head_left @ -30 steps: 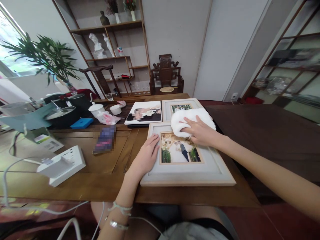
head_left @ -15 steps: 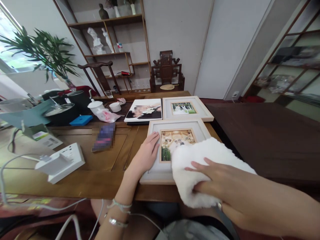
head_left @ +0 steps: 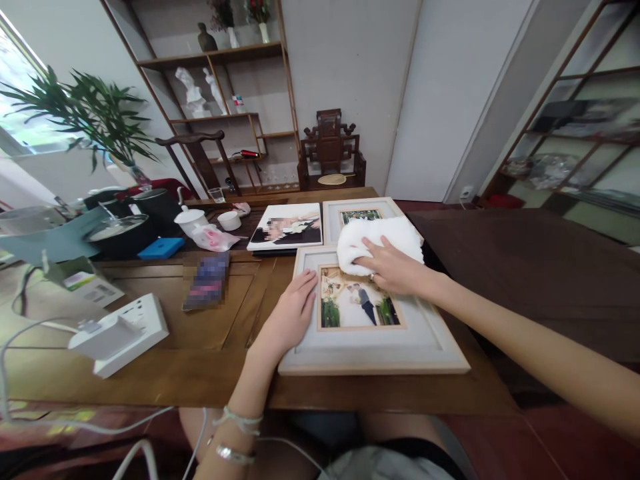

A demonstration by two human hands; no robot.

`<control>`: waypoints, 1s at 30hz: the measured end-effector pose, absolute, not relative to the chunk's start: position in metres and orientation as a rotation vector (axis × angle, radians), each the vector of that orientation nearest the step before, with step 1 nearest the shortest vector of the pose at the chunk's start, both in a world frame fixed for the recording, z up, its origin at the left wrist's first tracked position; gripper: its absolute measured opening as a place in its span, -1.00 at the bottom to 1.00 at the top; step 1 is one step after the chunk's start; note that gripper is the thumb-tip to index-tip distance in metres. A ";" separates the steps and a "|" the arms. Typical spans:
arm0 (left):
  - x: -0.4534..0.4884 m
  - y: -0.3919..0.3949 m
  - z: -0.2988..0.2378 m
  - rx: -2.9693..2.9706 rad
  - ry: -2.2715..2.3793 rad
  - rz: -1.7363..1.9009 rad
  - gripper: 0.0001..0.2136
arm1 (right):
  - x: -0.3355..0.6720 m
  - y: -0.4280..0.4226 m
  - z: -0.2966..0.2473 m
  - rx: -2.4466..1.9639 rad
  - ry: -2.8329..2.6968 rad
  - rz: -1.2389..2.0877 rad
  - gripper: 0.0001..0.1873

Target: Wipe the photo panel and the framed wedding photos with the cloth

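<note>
A white-framed photo lies flat at the near edge of the wooden table. My left hand rests flat on the frame's left border, fingers stretched out, holding it down. My right hand presses a fluffy white cloth against the frame's far right corner, fingers lying over the cloth. A second framed photo sits just behind, partly covered by the cloth. An unframed photo print lies to its left.
A white power strip with cables sits at the near left. A blurred booklet, blue box, white cups, dark pots and a potted plant crowd the far left. Shelves and a carved chair stand behind.
My right hand swept the cloth down to the frame's near right corner, then back up to its far right corner. The left hand stayed on the frame's left border.
</note>
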State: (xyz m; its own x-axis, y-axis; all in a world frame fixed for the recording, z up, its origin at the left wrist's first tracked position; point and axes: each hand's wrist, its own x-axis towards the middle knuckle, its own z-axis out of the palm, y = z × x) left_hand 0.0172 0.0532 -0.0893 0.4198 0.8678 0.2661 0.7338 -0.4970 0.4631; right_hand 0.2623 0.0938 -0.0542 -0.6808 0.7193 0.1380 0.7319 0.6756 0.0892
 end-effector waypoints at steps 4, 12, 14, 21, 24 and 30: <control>0.017 0.055 -0.092 2.410 1.395 0.718 -0.59 | 0.252 0.057 -0.052 -1.102 -2.892 -0.050 -0.39; 0.018 0.056 -0.094 2.434 1.409 0.724 -0.59 | 0.249 -0.046 -0.018 -1.028 -2.908 0.433 -0.47; 0.017 0.055 -0.094 2.432 1.408 0.726 -0.59 | 0.251 -0.050 -0.012 -1.129 -2.864 0.528 -0.49; 0.016 0.055 -0.093 2.414 1.384 0.739 -0.59 | 0.248 0.006 -0.031 -1.327 -2.835 0.286 -0.45; 0.016 0.055 -0.092 2.397 1.379 0.747 -0.59 | 0.245 0.047 -0.044 -1.381 -2.720 0.008 -0.41; 0.015 0.055 -0.093 2.401 1.386 0.748 -0.60 | 0.229 0.092 -0.051 -1.385 -2.683 -0.123 -0.40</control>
State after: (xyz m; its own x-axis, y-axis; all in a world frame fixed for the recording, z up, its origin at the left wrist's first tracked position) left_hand 0.0153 0.0554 -0.0935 0.4093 0.8620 0.2990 0.7232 -0.5063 0.4697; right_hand 0.2289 0.0919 -0.0513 -0.5742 0.8060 0.1436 0.8158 0.5781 0.0174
